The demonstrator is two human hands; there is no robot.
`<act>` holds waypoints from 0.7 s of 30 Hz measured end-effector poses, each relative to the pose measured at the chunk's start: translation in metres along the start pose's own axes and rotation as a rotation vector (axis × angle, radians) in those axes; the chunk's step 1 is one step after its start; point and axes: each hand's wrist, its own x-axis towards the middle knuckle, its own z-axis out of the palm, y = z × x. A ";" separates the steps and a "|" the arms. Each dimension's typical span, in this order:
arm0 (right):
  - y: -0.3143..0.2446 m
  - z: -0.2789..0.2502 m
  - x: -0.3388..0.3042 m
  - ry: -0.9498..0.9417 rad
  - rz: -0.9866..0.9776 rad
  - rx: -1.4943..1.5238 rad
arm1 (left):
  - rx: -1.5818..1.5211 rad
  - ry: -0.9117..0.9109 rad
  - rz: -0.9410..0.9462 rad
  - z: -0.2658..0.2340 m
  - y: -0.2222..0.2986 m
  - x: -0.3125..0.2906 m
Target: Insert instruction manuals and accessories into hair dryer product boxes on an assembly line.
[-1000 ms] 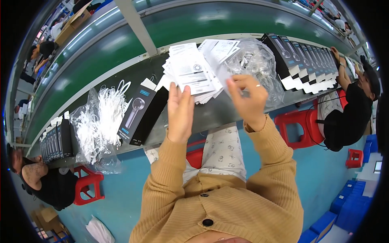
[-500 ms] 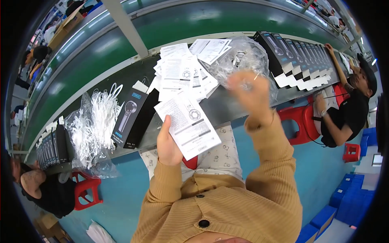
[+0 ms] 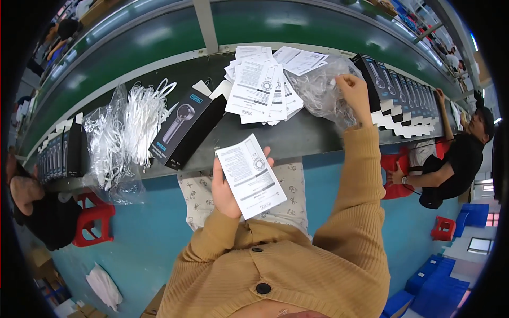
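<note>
My left hand (image 3: 227,195) holds a printed instruction sheet (image 3: 253,177) over my lap, thumb at its left edge and fingertips showing past its right edge. A diagram of a round-headed device is on the sheet. At the right, my right hand (image 3: 355,94) is over a clear plastic bag (image 3: 317,87) of whitish and metallic-looking small items. Its fingertips are pinched together by the bag's edge; a pale bit shows near them, too small to name. Between the hands, a loose pile of instruction sheets (image 3: 254,87) lies on the bench (image 3: 212,142).
A black product box (image 3: 183,124) with raised flaps stands left of the pile. Beside it lie white cables (image 3: 146,124) in bundles and a plastic bag (image 3: 108,143). Black boxes (image 3: 392,87) line the right; more boxes (image 3: 61,153) stand left. Co-workers (image 3: 450,159) sit at both sides.
My right hand has risen and moved right, from in front of the bag to its upper right side, fingers now pinched. The held sheet sits lower, apart from the pile. The view has shifted.
</note>
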 end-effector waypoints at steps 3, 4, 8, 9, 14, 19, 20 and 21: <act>-0.002 -0.013 0.000 -0.014 0.099 0.016 | -0.007 -0.088 0.002 -0.004 0.000 0.003; 0.000 -0.016 0.000 -0.016 0.099 0.009 | -0.026 -0.080 -0.019 -0.005 -0.001 0.003; -0.017 -0.038 -0.003 -0.006 0.011 0.090 | -0.041 0.008 -0.026 -0.011 0.000 0.005; -0.033 -0.041 -0.008 -0.050 0.146 0.167 | -0.049 0.011 -0.006 -0.012 0.001 0.002; -0.097 -0.020 -0.078 -0.194 -0.014 0.116 | 0.099 -0.007 0.096 -0.012 -0.003 0.000; -0.158 0.054 -0.171 -0.571 -0.619 -0.129 | 0.342 0.004 0.161 0.003 -0.006 -0.006; -0.168 0.064 -0.175 -0.617 -0.661 -0.135 | 0.273 0.033 0.166 0.003 -0.003 -0.011; -0.176 0.071 -0.177 -0.661 -0.703 -0.142 | 0.281 0.039 0.189 0.003 0.002 -0.018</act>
